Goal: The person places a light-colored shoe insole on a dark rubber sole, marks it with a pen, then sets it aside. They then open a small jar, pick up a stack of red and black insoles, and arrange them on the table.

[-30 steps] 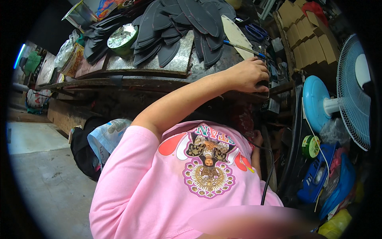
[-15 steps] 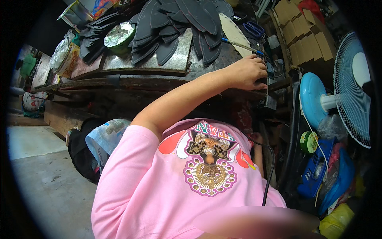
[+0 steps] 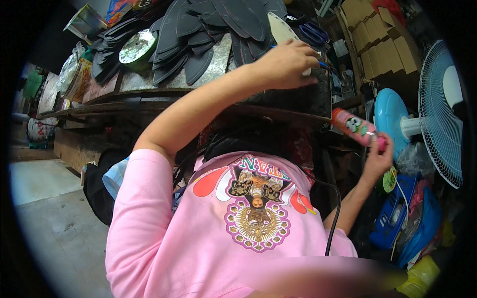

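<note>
My left hand (image 3: 289,64) lies over the table's right end, palm down. Its fingers are loosely bent and the thumb stands apart, with no grip visible. Beneath it are a cream pointed template (image 3: 281,30) and a blue pen (image 3: 323,64), both partly hidden by the hand. Off the table's right corner, my right hand (image 3: 379,158) is closed around the pink end of a bottle (image 3: 354,124). That bottle is pink and red with a printed label, tilted with its red end toward the table. Black leaf-shaped pieces (image 3: 198,42) lie heaped left of my left hand.
A round green-sided tin (image 3: 137,47) and an open metal can (image 3: 84,24) stand among the black pieces. Dark-handled scissors (image 3: 314,34) lie beyond the template. At right are cardboard boxes (image 3: 380,42), a blue-based fan (image 3: 390,116) and a blue plastic basket (image 3: 395,213).
My right hand has come up from beside my body, now with the bottle in it. My left hand has shifted left and away from me, over the template and pen.
</note>
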A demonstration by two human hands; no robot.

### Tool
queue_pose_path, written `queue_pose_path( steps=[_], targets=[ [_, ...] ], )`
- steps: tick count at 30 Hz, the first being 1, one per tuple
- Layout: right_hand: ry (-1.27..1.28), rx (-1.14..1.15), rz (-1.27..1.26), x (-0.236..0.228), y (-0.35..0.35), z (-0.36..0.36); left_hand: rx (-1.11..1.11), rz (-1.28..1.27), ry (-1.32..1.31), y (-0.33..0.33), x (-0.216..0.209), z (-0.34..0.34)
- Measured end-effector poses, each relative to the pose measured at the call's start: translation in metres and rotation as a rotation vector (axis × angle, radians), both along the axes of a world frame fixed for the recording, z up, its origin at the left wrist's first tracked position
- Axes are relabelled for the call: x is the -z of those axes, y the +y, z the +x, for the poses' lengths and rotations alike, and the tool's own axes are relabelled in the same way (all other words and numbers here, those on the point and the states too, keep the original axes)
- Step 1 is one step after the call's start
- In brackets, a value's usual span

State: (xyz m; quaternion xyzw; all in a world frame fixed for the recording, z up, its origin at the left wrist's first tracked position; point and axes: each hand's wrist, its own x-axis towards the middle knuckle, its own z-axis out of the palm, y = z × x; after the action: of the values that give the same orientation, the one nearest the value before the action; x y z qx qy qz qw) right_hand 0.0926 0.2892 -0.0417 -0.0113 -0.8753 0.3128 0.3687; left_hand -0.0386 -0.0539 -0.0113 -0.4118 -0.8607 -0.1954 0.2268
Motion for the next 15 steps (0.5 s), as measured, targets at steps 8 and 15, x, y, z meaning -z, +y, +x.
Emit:
queue_pose_path(
  steps=[8, 15],
  targets=[
    [0.393, -0.314, -0.232, -0.097, -0.034, -0.021, -0.115, -0.111, -0.14, -0.04, -0.004, -0.004],
    [0.31, -0.422, -0.245, -0.115, -0.062, -0.045, -0.039, -0.113, -0.02, -0.024, 0.019, -0.003]
  ],
)
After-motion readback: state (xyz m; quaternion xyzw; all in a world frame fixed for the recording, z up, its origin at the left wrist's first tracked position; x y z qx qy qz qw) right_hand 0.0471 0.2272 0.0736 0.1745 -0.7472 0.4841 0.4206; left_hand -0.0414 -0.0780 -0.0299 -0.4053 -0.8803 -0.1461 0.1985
